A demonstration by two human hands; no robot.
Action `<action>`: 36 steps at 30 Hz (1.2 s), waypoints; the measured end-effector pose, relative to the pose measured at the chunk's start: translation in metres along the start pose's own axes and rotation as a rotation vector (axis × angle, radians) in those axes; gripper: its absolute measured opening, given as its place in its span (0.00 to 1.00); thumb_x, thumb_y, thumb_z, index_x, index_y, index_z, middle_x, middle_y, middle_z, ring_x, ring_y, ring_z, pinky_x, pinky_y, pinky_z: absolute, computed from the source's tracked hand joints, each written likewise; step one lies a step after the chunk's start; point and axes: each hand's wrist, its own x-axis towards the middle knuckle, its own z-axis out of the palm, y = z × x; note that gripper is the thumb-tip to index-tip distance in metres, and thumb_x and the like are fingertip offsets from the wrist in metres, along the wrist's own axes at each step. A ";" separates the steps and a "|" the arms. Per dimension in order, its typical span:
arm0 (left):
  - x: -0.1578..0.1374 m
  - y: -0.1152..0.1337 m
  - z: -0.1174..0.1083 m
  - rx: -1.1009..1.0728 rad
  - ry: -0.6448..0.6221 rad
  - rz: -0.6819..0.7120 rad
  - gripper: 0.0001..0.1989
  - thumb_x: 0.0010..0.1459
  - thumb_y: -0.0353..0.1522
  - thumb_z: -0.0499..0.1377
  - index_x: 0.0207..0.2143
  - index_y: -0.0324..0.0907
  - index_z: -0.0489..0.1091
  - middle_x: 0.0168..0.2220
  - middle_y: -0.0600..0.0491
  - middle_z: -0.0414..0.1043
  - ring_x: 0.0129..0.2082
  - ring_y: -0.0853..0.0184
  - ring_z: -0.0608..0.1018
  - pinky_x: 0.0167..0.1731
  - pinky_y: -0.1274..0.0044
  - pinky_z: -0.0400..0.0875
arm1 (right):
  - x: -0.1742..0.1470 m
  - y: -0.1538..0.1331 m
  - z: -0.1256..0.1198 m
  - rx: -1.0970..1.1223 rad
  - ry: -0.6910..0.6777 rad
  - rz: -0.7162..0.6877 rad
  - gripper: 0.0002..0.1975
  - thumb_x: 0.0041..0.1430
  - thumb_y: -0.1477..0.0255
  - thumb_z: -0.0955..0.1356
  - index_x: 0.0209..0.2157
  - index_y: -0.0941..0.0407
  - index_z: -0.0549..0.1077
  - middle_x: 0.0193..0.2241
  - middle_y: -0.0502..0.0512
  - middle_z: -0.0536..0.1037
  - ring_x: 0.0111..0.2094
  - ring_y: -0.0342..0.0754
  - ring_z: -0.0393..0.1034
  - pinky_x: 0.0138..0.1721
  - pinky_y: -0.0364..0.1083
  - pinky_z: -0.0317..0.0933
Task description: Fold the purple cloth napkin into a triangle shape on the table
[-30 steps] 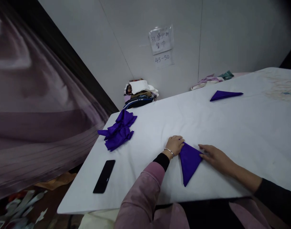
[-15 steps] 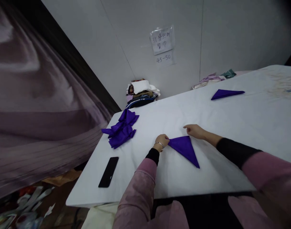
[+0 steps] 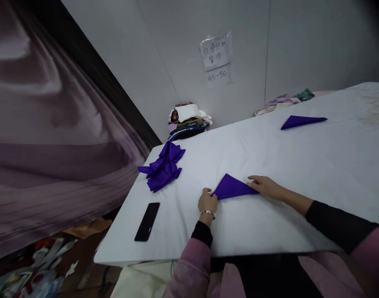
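Note:
A purple cloth napkin (image 3: 233, 187), folded into a flat triangle, lies on the white-covered table with its peak pointing away from me. My left hand (image 3: 208, 203), with a bracelet at the wrist, pinches the napkin's left corner. At the opposite corner is my right hand (image 3: 265, 186); its index finger reaches along the upper edge while the other fingers close over the corner tip, partly hiding it. Another folded purple napkin (image 3: 303, 121) rests farther back on the right. A loose heap of purple napkins (image 3: 163, 169) sits on the left.
A black phone (image 3: 147, 222) lies near the table's left front. Stacked folded clothes (image 3: 189, 121) stand beyond the back edge, with more cloth (image 3: 278, 102) farther right. Paper signs (image 3: 216, 51) hang on the grey wall. A pinkish curtain (image 3: 68, 165) hangs at the left.
The triangular napkin has been turned so its long edge faces me. My right hand has come down to its right corner; my left hand has moved slightly nearer to me. The view shifted a little.

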 end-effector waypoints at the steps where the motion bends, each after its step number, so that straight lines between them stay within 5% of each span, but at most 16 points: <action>1: -0.003 0.000 0.002 -0.008 -0.014 0.008 0.15 0.53 0.32 0.55 0.45 0.44 0.66 0.37 0.51 0.76 0.38 0.61 0.77 0.36 0.73 0.68 | -0.003 0.003 0.000 -0.001 -0.020 0.008 0.25 0.57 0.60 0.63 0.53 0.58 0.69 0.35 0.57 0.78 0.35 0.51 0.71 0.39 0.50 0.64; 8: -0.014 -0.001 0.007 -0.006 -0.016 0.094 0.14 0.54 0.32 0.56 0.44 0.43 0.66 0.39 0.49 0.73 0.39 0.62 0.75 0.38 0.73 0.67 | 0.012 0.017 -0.009 0.099 -0.053 0.058 0.26 0.48 0.72 0.64 0.52 0.59 0.69 0.32 0.54 0.78 0.30 0.48 0.71 0.34 0.47 0.64; 13: -0.014 -0.009 0.013 0.001 0.113 0.385 0.11 0.53 0.24 0.55 0.40 0.41 0.68 0.41 0.48 0.69 0.43 0.64 0.72 0.43 0.73 0.67 | -0.003 0.026 -0.024 0.196 0.179 0.011 0.23 0.53 0.61 0.64 0.48 0.56 0.72 0.40 0.56 0.77 0.39 0.51 0.71 0.42 0.50 0.64; 18: -0.010 -0.017 0.019 -0.056 0.143 0.614 0.13 0.51 0.19 0.53 0.35 0.42 0.69 0.37 0.50 0.69 0.40 0.64 0.70 0.43 0.72 0.67 | -0.046 0.033 -0.018 0.163 0.032 -0.138 0.26 0.51 0.55 0.67 0.49 0.53 0.71 0.46 0.58 0.74 0.45 0.56 0.68 0.45 0.53 0.63; 23: -0.009 -0.018 0.019 -0.089 0.134 0.633 0.12 0.52 0.19 0.53 0.33 0.42 0.69 0.36 0.51 0.69 0.39 0.65 0.70 0.42 0.71 0.67 | -0.054 0.034 -0.002 -0.030 0.092 -0.270 0.21 0.55 0.59 0.65 0.48 0.53 0.71 0.45 0.57 0.74 0.47 0.55 0.66 0.49 0.55 0.60; 36: -0.014 -0.014 0.014 -0.017 0.097 0.566 0.12 0.54 0.21 0.52 0.35 0.43 0.71 0.38 0.51 0.69 0.41 0.65 0.70 0.44 0.71 0.66 | -0.045 0.035 0.007 -0.267 0.195 -0.286 0.16 0.60 0.68 0.58 0.43 0.52 0.72 0.40 0.55 0.76 0.43 0.51 0.68 0.45 0.51 0.63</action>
